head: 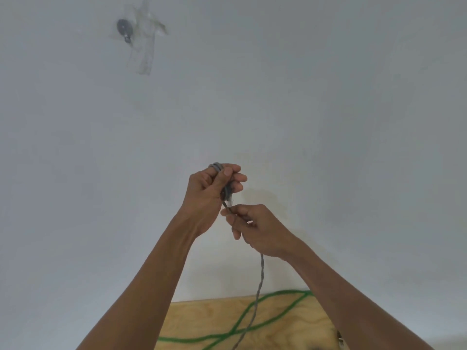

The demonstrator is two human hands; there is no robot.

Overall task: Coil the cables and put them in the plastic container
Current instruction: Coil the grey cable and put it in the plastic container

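Note:
Both hands are raised in front of a white wall. My left hand (211, 195) grips a small bundle of grey cable loops, whose top pokes out above the fingers, with a clear plug end showing just below the hand. My right hand (255, 228) pinches the grey cable (260, 279) right below the left hand. From the right hand the cable hangs down to the wooden table (187, 322). A green cable (267, 322) lies in loose curves on that table. No plastic container is in view.
A white wall (328, 97) fills most of the view. High on it at the left a small metal fitting (123, 29) sits under strips of clear tape. A small dark object (340, 337) shows at the table's right edge.

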